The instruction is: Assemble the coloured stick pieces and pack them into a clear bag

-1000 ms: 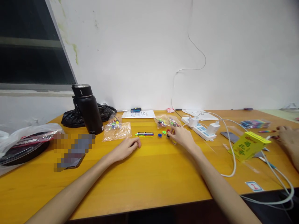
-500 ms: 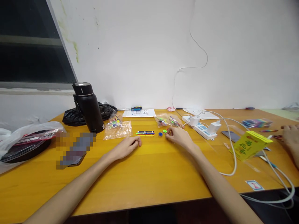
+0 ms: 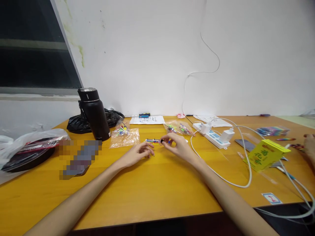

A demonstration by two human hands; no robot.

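Note:
My right hand [image 3: 177, 146] hovers just over the orange table [image 3: 157, 190] and pinches a small dark piece [image 3: 162, 141] at its fingertips. That piece is right by the end of a row of thin coloured sticks [image 3: 152, 141]. My left hand [image 3: 137, 154] rests on the table a little to the left, fingers loosely apart and holding nothing, just short of the sticks. Two clear bags of small coloured parts lie behind: one [image 3: 124, 137] to the left, one [image 3: 179, 128] beyond my right hand.
A black flask [image 3: 94, 113] and a black bag [image 3: 76, 123] stand at the back left, a wrapped dark dish [image 3: 26, 154] at the far left. A power strip [image 3: 213, 134], white cables [image 3: 242, 164], a yellow carton [image 3: 265, 154] and another person's hand [image 3: 310, 143] are on the right.
My right hand has moved left from the small round pieces to the end of the sticks, now pinching a small dark piece. My left hand's fingers have opened slightly.

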